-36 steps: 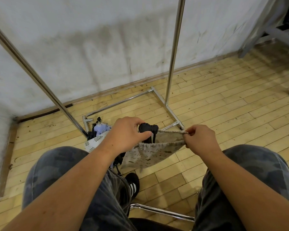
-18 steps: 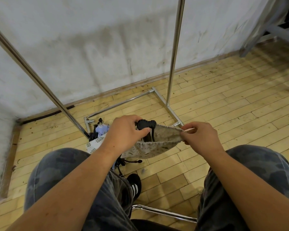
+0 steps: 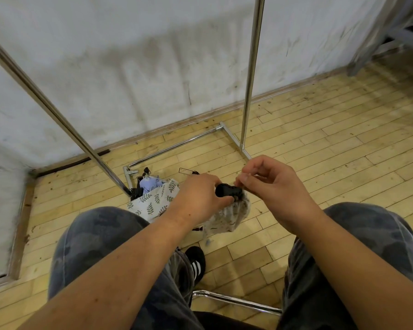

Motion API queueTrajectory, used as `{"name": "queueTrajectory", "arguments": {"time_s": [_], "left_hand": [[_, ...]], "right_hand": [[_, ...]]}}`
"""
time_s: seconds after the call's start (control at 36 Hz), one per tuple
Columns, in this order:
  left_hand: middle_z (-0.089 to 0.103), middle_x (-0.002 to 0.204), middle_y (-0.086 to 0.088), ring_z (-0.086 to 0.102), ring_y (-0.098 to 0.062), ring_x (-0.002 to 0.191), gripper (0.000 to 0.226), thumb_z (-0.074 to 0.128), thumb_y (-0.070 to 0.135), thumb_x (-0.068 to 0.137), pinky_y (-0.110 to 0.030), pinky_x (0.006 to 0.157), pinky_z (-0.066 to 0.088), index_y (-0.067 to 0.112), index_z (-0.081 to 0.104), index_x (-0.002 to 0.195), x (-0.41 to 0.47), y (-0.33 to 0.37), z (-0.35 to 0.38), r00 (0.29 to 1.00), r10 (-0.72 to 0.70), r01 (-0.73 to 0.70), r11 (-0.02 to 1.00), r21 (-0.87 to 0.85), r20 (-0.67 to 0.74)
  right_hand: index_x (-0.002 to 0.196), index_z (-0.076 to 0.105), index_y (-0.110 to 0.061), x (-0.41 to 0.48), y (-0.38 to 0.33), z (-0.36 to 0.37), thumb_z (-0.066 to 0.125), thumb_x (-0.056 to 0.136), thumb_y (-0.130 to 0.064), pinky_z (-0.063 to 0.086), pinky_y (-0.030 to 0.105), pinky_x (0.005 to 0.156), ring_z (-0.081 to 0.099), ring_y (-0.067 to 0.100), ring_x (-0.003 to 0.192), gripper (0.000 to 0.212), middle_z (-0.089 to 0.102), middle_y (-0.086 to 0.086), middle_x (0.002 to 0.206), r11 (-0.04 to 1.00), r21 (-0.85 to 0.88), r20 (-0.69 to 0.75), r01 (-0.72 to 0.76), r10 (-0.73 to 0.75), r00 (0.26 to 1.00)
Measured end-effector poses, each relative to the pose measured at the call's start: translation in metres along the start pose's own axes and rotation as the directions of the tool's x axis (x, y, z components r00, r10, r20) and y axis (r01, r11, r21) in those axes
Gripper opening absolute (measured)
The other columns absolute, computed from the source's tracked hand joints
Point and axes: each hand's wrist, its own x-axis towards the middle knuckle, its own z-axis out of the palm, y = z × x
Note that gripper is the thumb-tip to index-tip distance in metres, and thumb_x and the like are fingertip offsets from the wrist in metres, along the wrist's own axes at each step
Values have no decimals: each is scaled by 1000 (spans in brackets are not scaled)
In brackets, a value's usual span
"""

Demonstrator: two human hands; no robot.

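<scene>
Between the knees (image 3: pixel 100 225), the left hand (image 3: pixel 200 196) is gripping the black clip (image 3: pixel 227 190) steady over the speckled cloth (image 3: pixel 227 217) while the right hand (image 3: pixel 272 184), at three o'clock, is pinching its edge, probably to clip it.

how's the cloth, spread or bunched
Bunched: the cloth hangs crumpled below the left hand, which grips the clip.

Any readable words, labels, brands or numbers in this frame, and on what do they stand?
None can be read.
The speckled cloth and black clip gripped by the left hand show no lettering.
The leaf-print cloth shows only leaves.
The black shoe has white stripes, no wording.
</scene>
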Motion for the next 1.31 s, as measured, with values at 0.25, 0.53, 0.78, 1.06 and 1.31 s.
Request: {"name": "queueTrajectory", "arguments": {"time_s": [0.25,0.53,0.78,1.06,1.31], "left_hand": [[56,76,12,51,4,57,52,77,44,89,-11,53,37,40,56,136,-1,6,-4,999,1,16,900,-436,39],[67,84,20,64,4,78,35,74,34,93,-20,74,48,43,66,126,-8,12,-14,1000,28,-30,847,-530,-12],[79,96,5,73,-6,90,28,72,27,95,-22,80,52,43,66,118,-12,14,-20,995,4,59,802,-594,104],[71,71,12,61,-2,67,26,69,20,93,-27,76,48,39,71,110,-11,13,-26,984,-48,147,751,-644,169],[76,91,-7,53,-11,70,26,72,21,90,-34,72,45,37,75,110,-17,20,-32,979,64,109,643,-758,195]], "right_hand": [[112,71,-20,3,-3,4,58,103,-9,58,44,97,76,21,100,19,79,9,101,998,19,-16,-64,65,998],[120,67,-30,1,-3,7,46,108,-16,47,7,78,66,-8,106,29,78,-11,111,981,-182,65,-60,73,995],[104,73,-28,3,4,10,63,98,-14,37,13,59,58,-10,55,18,80,-10,91,963,-265,-60,-48,33,998],[137,55,-43,11,29,6,66,95,-33,46,26,87,58,9,109,45,58,-8,131,779,-603,46,-172,249,967],[134,59,-40,11,31,11,51,105,-30,42,18,81,55,7,105,32,61,-15,114,794,-604,113,-72,174,978]]}}
